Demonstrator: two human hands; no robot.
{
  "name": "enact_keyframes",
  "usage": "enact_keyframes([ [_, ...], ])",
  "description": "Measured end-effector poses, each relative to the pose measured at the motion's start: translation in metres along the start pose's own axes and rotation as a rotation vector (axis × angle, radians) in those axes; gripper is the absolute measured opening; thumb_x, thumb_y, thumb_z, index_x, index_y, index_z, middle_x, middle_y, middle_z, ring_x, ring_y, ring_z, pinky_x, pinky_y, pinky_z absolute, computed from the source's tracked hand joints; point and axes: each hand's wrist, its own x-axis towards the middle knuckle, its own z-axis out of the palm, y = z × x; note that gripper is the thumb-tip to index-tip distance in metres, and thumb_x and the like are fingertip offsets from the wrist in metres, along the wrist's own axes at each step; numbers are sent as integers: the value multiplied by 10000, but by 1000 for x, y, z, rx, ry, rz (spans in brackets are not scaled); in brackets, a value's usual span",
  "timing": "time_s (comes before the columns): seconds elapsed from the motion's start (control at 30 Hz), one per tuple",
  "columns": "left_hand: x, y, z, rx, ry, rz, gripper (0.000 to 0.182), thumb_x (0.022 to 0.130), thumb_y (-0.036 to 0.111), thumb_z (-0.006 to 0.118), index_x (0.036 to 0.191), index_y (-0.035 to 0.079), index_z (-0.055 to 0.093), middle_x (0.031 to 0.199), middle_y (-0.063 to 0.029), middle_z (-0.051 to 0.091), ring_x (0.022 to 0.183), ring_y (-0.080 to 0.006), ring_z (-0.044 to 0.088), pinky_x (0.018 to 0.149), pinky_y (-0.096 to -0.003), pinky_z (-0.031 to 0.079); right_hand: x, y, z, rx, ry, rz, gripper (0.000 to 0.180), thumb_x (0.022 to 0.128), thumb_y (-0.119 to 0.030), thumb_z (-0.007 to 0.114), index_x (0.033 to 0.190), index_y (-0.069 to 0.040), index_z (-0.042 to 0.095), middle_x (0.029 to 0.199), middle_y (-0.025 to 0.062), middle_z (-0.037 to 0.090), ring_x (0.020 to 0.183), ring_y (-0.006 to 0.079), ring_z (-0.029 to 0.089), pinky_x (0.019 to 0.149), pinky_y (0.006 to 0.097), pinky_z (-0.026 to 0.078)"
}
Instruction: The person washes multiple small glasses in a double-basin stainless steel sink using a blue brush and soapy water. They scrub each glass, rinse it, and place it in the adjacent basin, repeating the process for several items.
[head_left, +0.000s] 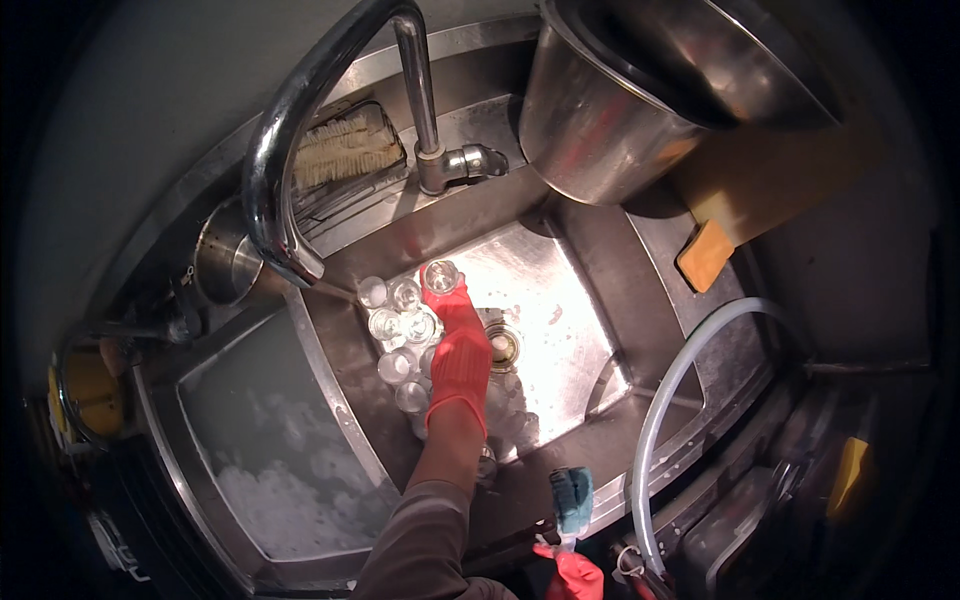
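Note:
My left hand (447, 300), in a red rubber glove, grips a clear drinking glass (440, 277) near the far left corner of the steel sink basin. More clear glasses (397, 365) stand close together beside and partly under that wrist. Another glass (486, 465) is half hidden by the forearm near the basin's near wall. My right hand (576, 576), also red-gloved, is low in the picture, closed around the handle of a washing brush with a blue-green sponge head (572, 499). The head points up, at the near rim of the sink.
A second basin (277, 450) at the left holds cloudy, foamy water. The chrome faucet (281, 165) arches over the far left side. Large steel pots (600, 120) stand at the far right. An orange sponge (705, 256) lies on the right ledge, near a pale hose (660, 420).

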Motion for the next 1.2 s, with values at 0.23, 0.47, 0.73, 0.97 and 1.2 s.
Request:
enact_keyframes([
  [0.23,26,6,-5,138,36,121,395,887,148,738,1253,58,619,1086,-72,688,984,-224,666,841,-367,572,3,2,1,-2,-4,-1,354,1084,-344,649,1212,-41,782,508,-60,452,381,42,352,389,244,230],
  [0.47,35,0,-6,231,59,237,280,966,232,676,1182,56,650,1019,-68,694,928,-223,662,820,-361,559,5,4,2,-2,-14,-9,349,1083,-342,652,1211,-44,782,509,-63,451,382,41,348,388,244,228],
  [0.73,15,11,6,442,44,189,268,1033,292,625,1139,52,683,1008,-75,706,920,-225,668,828,-350,553,4,10,-1,17,-1,-4,344,1082,-339,654,1211,-47,783,511,-65,449,382,39,345,387,245,225],
  [0.97,53,-3,-22,1826,110,481,164,984,118,680,1140,117,727,1075,-36,734,975,-198,716,859,-337,555,2,0,-18,-112,-113,-39,339,1081,-337,657,1210,-49,784,512,-68,447,382,38,342,385,245,222],
  [1.2,-41,118,-4,408,-612,-376,500,952,470,733,1311,131,653,1258,-35,711,1096,-178,703,868,-334,556,-16,24,-9,-31,-53,-102,335,1081,-334,659,1210,-52,785,514,-70,446,382,37,339,384,246,220],
])
